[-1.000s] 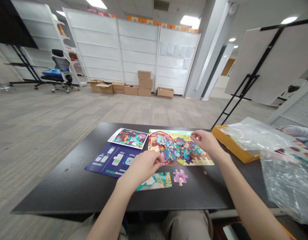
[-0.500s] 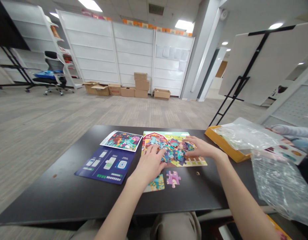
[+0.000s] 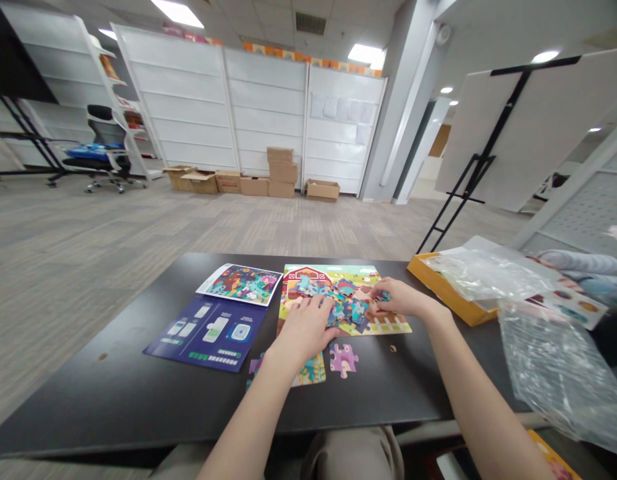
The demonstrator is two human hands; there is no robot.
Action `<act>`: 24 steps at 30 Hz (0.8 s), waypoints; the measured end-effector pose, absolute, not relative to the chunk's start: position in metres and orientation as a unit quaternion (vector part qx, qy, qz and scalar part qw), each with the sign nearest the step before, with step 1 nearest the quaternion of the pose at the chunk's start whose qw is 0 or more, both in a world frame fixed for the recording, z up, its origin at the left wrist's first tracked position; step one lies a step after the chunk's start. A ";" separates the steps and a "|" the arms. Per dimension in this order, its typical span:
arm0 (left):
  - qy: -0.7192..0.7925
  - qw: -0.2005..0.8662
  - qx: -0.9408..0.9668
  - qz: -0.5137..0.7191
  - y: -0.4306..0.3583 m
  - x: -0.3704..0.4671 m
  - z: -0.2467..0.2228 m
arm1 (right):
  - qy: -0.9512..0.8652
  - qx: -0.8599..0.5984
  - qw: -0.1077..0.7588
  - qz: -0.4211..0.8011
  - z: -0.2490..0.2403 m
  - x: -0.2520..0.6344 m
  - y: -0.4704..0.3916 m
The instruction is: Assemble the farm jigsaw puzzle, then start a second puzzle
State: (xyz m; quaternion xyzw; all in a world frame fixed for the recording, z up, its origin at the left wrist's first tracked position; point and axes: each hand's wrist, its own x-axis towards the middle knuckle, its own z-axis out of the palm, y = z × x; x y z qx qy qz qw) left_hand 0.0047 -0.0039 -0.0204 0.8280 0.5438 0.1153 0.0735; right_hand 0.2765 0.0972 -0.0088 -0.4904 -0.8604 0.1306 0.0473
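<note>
Fingers (image 3: 380, 287) of right hand (image 3: 402, 298), curled closer (spread before), at puzzle pieces (image 3: 345, 289)

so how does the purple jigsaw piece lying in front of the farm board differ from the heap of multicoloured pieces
The flat purple jigsaw piece lies directly on the black table; the multicoloured heap of jigsaw pieces sits on the farm-picture board. The purple jigsaw piece is single, while the heap's pieces overlap. The bare right hand is at the heap; no hand covers the purple piece. Both show jigsaw knobs.
</note>
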 end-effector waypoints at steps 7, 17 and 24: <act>0.535 0.054 0.837 0.097 -0.001 0.008 -0.021 | -0.868 -0.474 0.058 0.134 -0.012 0.275 0.097; 0.547 0.101 0.823 0.112 -0.004 -0.027 -0.014 | -0.828 -0.541 0.034 0.143 -0.010 0.289 0.101; 0.596 0.112 0.790 0.089 -0.011 -0.066 -0.010 | -0.799 -0.582 0.021 0.152 -0.013 0.319 0.108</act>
